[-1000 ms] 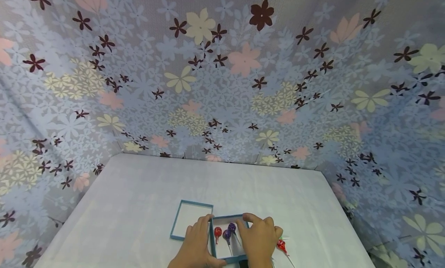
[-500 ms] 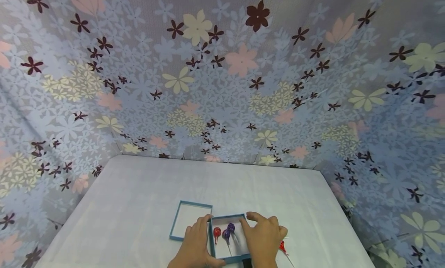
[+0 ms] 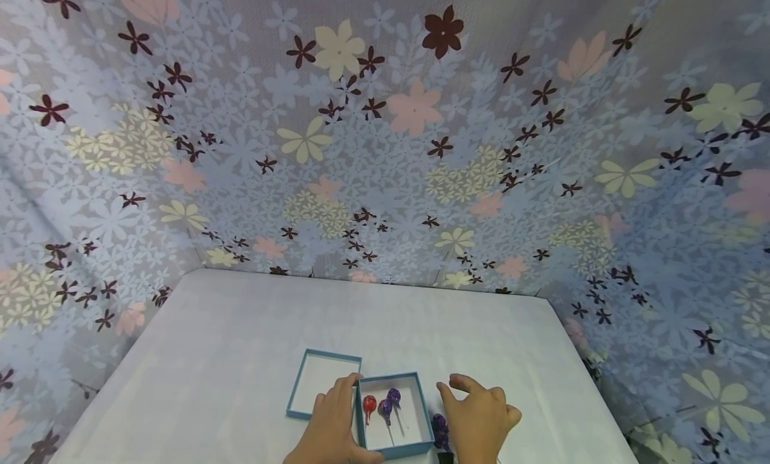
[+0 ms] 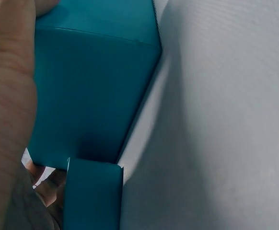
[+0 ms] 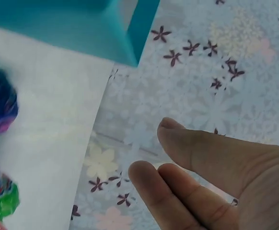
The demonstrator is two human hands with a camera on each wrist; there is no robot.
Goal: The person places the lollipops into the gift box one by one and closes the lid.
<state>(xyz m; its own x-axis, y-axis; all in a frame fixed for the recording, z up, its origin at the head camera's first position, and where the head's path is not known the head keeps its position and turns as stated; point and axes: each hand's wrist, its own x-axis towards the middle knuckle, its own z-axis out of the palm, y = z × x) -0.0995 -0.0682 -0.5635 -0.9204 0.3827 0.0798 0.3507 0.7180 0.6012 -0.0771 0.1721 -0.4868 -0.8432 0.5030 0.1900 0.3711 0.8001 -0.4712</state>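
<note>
My left hand (image 3: 333, 420) grips a blue-edged box (image 3: 426, 410) along its left side, fingers at the far corner and thumb along the near edge. Inside lie one red lollipop (image 3: 369, 404) and two purple lollipops (image 3: 385, 408), sticks toward me. The left wrist view shows the blue outer wall (image 4: 91, 91) of the box close to that hand. To the right of the box, my right hand (image 3: 481, 417) is held with thumb and fingers apart, nothing between them. In the right wrist view, its fingertips (image 5: 146, 177) are well away from the box corner (image 5: 125, 48).
The shallow blue-edged lid (image 3: 299, 384) lies to the left of the box, partly behind the left hand. Purple lollipops (image 3: 440, 427) lie between box and right hand; a green wrapper (image 5: 6, 201) shows beside them. A white-covered table (image 3: 240, 330) meets a flowered cloth (image 3: 385, 150).
My right hand has drawn away from the box's right side, moving right and uncovering that wall and the purple lollipops on the table. The left hand keeps its grip; the box's contents look the same.
</note>
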